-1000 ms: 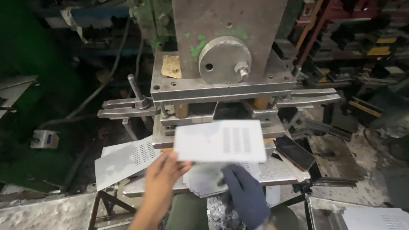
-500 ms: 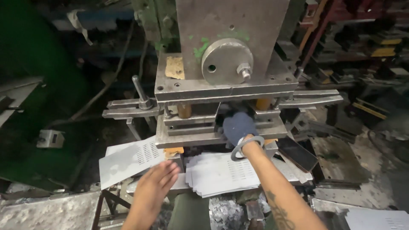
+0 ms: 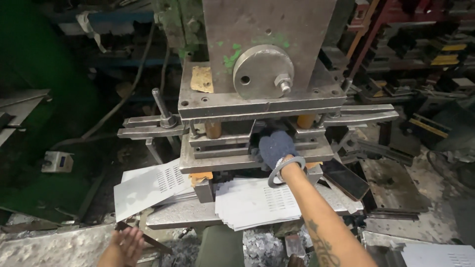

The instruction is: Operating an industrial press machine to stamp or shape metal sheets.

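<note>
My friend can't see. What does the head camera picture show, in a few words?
A person's gloved right hand reaches into the gap of a big metal press. A stack of slotted metal sheets lies just below it, with another stack to the left. The bare left hand hangs low, holding nothing.

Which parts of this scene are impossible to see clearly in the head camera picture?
- Right hand, gloved: its fingertips reach into the press gap; the die plates hide what they touch.
- Left hand: blurred, partly cut by the bottom edge.
- Stack of perforated sheets: the count is too fine to tell.
- Background shelves: dark, contents unclear.
</note>
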